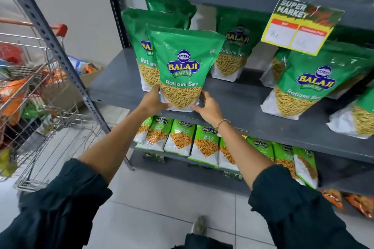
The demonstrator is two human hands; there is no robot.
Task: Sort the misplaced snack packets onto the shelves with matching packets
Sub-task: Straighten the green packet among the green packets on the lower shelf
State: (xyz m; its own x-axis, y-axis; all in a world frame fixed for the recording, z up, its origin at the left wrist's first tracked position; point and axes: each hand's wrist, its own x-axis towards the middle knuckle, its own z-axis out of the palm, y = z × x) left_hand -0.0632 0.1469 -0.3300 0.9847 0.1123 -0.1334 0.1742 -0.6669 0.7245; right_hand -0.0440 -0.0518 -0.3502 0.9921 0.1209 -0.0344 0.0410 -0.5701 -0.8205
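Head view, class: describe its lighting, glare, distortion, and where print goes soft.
Head view: even indoor light, soft glare on the green Ratlami Sev packet held in both hands; wide-angle bending tilts the shelf post; the price tag has blurred, unreadable writing; the trolley at the left edge is soft.

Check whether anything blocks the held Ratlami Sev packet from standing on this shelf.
Nothing visible does. Both hands, left hand and right hand, hold the Ratlami Sev packet at the grey shelf front edge, directly before a matching packet; bare shelf lies alongside.

Bare shelf (113,84) lies open left of the packets, bounded by the slanted upright (50,38). The hanging price card (299,25) crowds the right; the gap behind the middle packet (232,50) seems free.
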